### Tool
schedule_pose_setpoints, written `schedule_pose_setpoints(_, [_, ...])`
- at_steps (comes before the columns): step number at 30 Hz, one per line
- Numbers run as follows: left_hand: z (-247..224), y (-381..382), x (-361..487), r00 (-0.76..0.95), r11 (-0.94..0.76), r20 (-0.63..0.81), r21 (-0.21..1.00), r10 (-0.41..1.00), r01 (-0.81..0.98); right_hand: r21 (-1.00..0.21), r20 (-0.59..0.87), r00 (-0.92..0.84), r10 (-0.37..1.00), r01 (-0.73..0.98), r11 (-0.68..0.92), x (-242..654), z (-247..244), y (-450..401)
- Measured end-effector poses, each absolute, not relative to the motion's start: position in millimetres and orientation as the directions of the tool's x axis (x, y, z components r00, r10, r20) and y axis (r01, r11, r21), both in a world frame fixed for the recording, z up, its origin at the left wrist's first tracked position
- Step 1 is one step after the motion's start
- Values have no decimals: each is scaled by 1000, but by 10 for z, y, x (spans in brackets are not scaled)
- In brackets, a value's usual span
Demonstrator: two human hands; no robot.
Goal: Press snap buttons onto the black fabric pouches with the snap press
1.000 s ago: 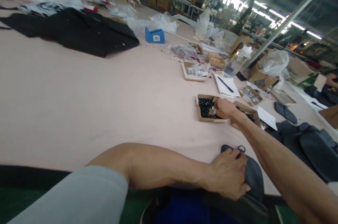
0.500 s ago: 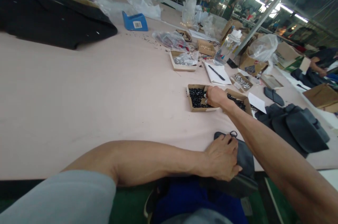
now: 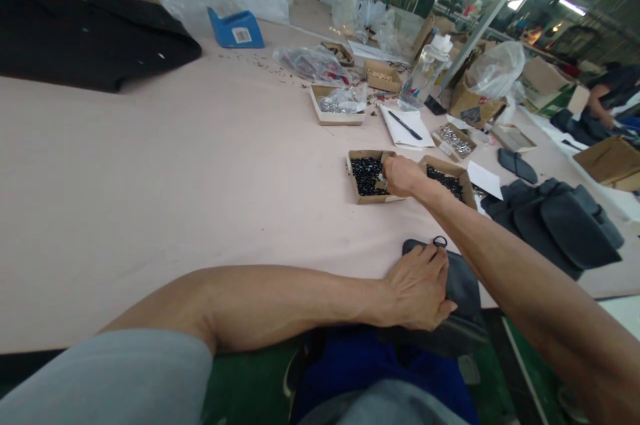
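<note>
At the table's front edge my left hand [image 3: 419,286] lies over a dark grey bag [image 3: 465,288], its fingers bent onto the bag and the thumb apart. A small black ring [image 3: 440,241] shows at the bag's top edge, beside my fingertips. The bag's lower part hangs over the edge. My right hand [image 3: 403,176] reaches into a small cardboard box [image 3: 373,199] of tiny black parts [image 3: 367,175]. Its fingers are pinched together, and what is between them is hidden. A second box of black parts [image 3: 445,179] is partly behind my right forearm.
Dark grey bags [image 3: 560,228] lie stacked at the right. Farther back are a white paper with a pen [image 3: 407,128], a box of silver parts [image 3: 455,141], a clear bottle [image 3: 425,75] and a blue box [image 3: 235,30]. Black material [image 3: 90,31] lies far left. Another person sits far right.
The view has shifted slightly. My right hand is still at the box, with its fingers a little farther toward the box's back right side. My left hand stays on the bag.
</note>
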State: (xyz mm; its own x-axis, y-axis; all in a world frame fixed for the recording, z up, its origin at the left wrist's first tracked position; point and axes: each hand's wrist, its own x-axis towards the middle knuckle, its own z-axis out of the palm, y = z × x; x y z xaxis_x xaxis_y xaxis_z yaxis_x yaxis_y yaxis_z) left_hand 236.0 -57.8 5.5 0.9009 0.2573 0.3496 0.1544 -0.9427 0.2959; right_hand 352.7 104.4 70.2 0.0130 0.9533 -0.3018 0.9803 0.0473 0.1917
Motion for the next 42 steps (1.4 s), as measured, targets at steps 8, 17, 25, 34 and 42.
schedule_pose_setpoints(8, [69,-555,2399,913,-941,323,305,250,149,100,-173,41,984,995,-24,3478,824,980])
schedule_pose_setpoints(17, [132,-534,2439,921,-932,295,332,253,149,-680,83,284,955,717,-154,4525,622,-774])
schedule_pose_setpoints(25, [238,-453,2511,941,-933,236,324,242,158,-684,150,262,953,723,-91,4390,10,-1425])
schedule_pose_setpoints(34, [161,-397,2510,924,-923,304,370,231,109,-778,124,351,928,615,-129,4446,-7,-1427])
schedule_pose_setpoints(42, [100,-403,2459,903,-904,343,414,259,102,-835,33,330,944,528,-156,4574,-59,-1364])
